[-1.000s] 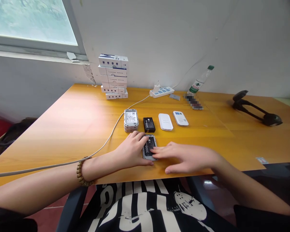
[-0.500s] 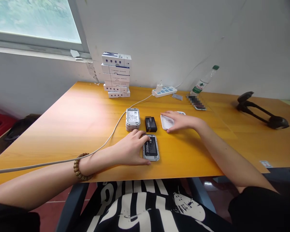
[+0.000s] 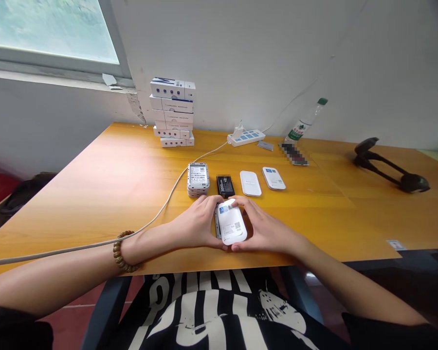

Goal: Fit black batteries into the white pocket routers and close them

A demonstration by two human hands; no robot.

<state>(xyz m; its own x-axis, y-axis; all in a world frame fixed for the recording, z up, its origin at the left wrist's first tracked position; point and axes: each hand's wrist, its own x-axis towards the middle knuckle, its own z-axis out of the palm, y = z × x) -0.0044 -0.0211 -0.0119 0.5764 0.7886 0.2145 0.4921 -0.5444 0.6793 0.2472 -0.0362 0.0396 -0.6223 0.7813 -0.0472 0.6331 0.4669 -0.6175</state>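
My right hand [image 3: 259, 226] grips a white back cover [image 3: 232, 231] by its right side, fingers at the top and thumb at the bottom. The cover lies slightly askew over a small handheld device [image 3: 218, 226], whose left edge still shows. My left hand [image 3: 193, 221] holds that device at its left side, fingertips at the upper corner and thumb at the lower one. Whether the cover is seated cannot be seen. Just behind are black batteries [image 3: 225, 186] marked 3000 mAh. A stack of open-backed devices [image 3: 198, 177] stands to their left.
To the right lie one white cover [image 3: 250, 183] and another white piece [image 3: 273, 178]. White boxes [image 3: 173, 112] are stacked at the back. A power strip [image 3: 246, 137], bottle [image 3: 301, 127], phone [image 3: 295, 154] and black stand [image 3: 390, 167] are farther off. A cable [image 3: 160, 214] crosses my left forearm.
My right hand has brought a white cover from the right onto the device, hiding its battery. My left hand has stayed by the device's left side.
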